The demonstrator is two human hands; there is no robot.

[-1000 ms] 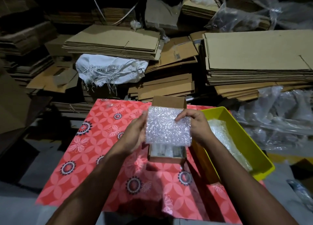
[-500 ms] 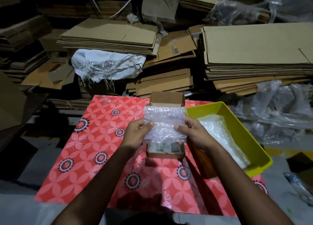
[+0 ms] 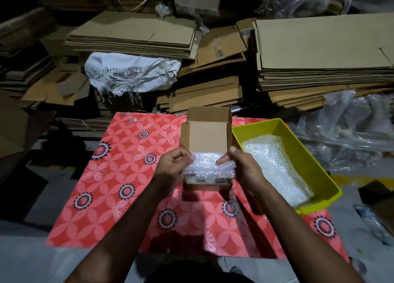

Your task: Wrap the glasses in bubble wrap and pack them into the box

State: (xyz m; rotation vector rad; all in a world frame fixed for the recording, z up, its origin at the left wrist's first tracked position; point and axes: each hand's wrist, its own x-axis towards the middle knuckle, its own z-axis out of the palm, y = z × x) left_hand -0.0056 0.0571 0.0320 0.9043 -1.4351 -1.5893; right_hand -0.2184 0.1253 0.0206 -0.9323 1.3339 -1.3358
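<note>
A small brown cardboard box [image 3: 207, 137] stands open on the red patterned mat, its lid flap raised at the far side. Over its opening I hold a folded sheet of bubble wrap [image 3: 207, 167]. My left hand [image 3: 173, 165] pinches its left edge and my right hand [image 3: 245, 168] grips its right edge. Under the sheet, at the box's near end, a clear wrapped item [image 3: 206, 180] shows inside; I cannot tell what it is.
A yellow plastic bin [image 3: 315, 161] with more bubble wrap [image 3: 275, 167] sits right of the box. The red floral mat [image 3: 119, 176] covers the work surface. Stacks of flattened cardboard [image 3: 319, 48], a white sack [image 3: 130, 73] and clear plastic bags [image 3: 351, 129] lie beyond.
The bubble wrap sheet, held up flat before, has been folded smaller and lowered toward the box's near end, uncovering the lid flap. Both hands came down with it.
</note>
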